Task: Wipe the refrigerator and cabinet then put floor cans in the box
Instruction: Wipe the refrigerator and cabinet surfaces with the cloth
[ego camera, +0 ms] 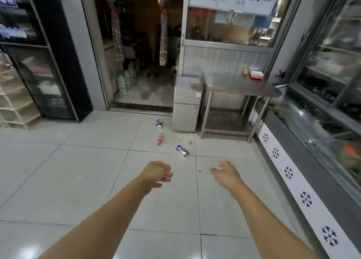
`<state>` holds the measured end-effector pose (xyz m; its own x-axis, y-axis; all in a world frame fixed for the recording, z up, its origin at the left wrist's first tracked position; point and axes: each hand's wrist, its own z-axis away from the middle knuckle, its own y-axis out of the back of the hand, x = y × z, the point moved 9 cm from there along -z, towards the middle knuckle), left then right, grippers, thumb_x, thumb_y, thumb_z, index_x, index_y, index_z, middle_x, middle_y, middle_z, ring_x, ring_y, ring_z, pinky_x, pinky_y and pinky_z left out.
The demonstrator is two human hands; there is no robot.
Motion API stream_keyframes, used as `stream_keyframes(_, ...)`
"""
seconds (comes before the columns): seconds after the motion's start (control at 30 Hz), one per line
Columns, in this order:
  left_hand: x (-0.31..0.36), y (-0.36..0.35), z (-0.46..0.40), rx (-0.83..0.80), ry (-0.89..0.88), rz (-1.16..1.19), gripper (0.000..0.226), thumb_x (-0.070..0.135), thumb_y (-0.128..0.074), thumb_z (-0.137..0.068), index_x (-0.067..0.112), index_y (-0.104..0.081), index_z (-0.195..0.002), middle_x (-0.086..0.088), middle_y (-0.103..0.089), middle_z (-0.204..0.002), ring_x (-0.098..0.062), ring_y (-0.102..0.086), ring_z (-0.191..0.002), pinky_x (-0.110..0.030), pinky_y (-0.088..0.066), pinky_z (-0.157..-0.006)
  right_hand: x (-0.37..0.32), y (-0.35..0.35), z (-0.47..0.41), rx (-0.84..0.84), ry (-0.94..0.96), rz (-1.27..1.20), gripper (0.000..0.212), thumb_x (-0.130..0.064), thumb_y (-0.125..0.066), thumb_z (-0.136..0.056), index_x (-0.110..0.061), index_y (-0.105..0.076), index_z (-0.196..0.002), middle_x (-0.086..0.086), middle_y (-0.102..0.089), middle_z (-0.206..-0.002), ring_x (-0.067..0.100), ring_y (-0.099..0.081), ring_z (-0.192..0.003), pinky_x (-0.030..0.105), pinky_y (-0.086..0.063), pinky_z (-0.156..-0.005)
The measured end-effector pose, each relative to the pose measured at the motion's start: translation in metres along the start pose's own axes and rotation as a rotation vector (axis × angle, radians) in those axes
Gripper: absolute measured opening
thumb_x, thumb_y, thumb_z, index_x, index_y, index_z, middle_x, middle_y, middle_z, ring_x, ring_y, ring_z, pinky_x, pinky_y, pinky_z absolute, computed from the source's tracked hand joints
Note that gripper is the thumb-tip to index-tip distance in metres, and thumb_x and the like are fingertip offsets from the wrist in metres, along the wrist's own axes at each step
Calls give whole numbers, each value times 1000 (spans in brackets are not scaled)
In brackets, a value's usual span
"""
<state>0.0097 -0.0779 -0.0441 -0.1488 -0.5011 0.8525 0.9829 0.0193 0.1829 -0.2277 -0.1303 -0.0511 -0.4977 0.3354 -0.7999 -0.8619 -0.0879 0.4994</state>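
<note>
Three cans lie on the white tiled floor ahead of me: a blue can (pixel 159 123) farthest away, a red can (pixel 160 139) in the middle, and a blue and orange can (pixel 182 150) nearest. My left hand (pixel 158 173) and my right hand (pixel 224 171) reach forward over the floor, both empty with fingers loosely apart. The nearest can lies just beyond and between them. A black glass-door refrigerator (pixel 48 73) stands at the left. A glass display cabinet (pixel 322 112) runs along the right. No box is in sight.
A small grey cabinet (pixel 186 106) and a steel table (pixel 238 85) with red dishes stand by the back wall. Spilled crumbs (pixel 173 135) lie on the tiles near the cans. An open doorway (pixel 140 63) leads to a back room. A white rack (pixel 13 102) stands at far left.
</note>
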Motion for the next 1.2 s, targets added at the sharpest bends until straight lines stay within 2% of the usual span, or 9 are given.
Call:
stream_keyframes(0.1, 6, 11, -12, 6, 8, 8, 16, 20, -52, -89, 14, -60, -102, -6, -69, -98, -18, -64, -82, -30, -42, -75, -17, -11, -8, -3, 14, 7, 53, -33, -60, -89, -12, -41, -133, 9, -53, -123, 23, -57, -106, 32, -44, -88)
stream_keyframes(0.23, 12, 27, -27, 18, 10, 14, 16, 20, -53, -90, 13, -59, -103, -5, -68, -95, -17, -63, -80, -32, -42, -80, -29, -22, -19, -4, 22, 30, 54, -35, -60, -89, -12, -39, -134, 9, -47, -134, 25, -49, -118, 27, -37, -86)
stream_keyframes(0.4, 33, 43, -55, 28, 2, 32, 20, 22, -52, -92, 12, -58, -108, -6, -68, -99, -19, -63, -86, -34, -42, -83, -52, -25, -49, -2, 51, 42, 58, -37, -61, -88, -14, -37, -136, 7, -43, -140, 24, -47, -121, 26, -36, -86)
stream_keyframes(0.5, 56, 46, -86, 34, -10, 16, 25, 23, -51, -92, 10, -57, -113, -5, -69, -97, -18, -63, -86, -33, -44, -82, -74, -24, -80, 10, 73, 41, 60, -37, -61, -88, -14, -36, -138, 7, -42, -141, 20, -48, -110, 22, -39, -76)
stream_keyframes(0.63, 98, 47, -142, 63, -45, -18, 34, 25, -51, -92, 10, -53, -122, -1, -68, -91, -13, -63, -81, -33, -46, -78, -101, -25, -140, 11, 103, 16, 63, -37, -62, -87, -15, -35, -140, 8, -41, -142, 24, -46, -124, 27, -36, -86)
stream_keyframes(0.77, 150, 42, -215, 94, -53, -42, 27, 24, -50, -93, 11, -55, -116, -3, -67, -94, -14, -62, -85, -32, -47, -78, -139, -17, -224, 28, 138, 9, 62, -37, -63, -87, -13, -38, -138, 8, -44, -140, 25, -47, -124, 28, -36, -90)
stream_keyframes(0.97, 227, 54, -305, 102, -85, -64, 23, 21, -49, -93, 10, -57, -111, -7, -68, -102, -14, -62, -83, -26, -45, -67, -207, -11, -345, 0, 168, 17, 61, -35, -64, -87, -8, -39, -136, 8, -48, -135, 25, -50, -121, 30, -41, -91)
stream_keyframes(1.03, 250, 67, -335, 124, -102, -64, 21, 21, -50, -93, 10, -58, -108, -8, -68, -102, -14, -63, -81, -28, -46, -69, -231, -14, -380, -10, 175, 23, 61, -36, -63, -87, -9, -38, -137, 8, -46, -138, 25, -50, -121, 31, -44, -89)
stream_keyframes(1.2, 294, 100, -422, 145, -121, -63, 15, 22, -50, -92, 14, -59, -101, -7, -68, -100, -14, -63, -83, -31, -46, -76, -281, -31, -469, -18, 183, 28, 61, -37, -63, -87, -12, -40, -138, 9, -44, -141, 27, -48, -123, 37, -43, -98)
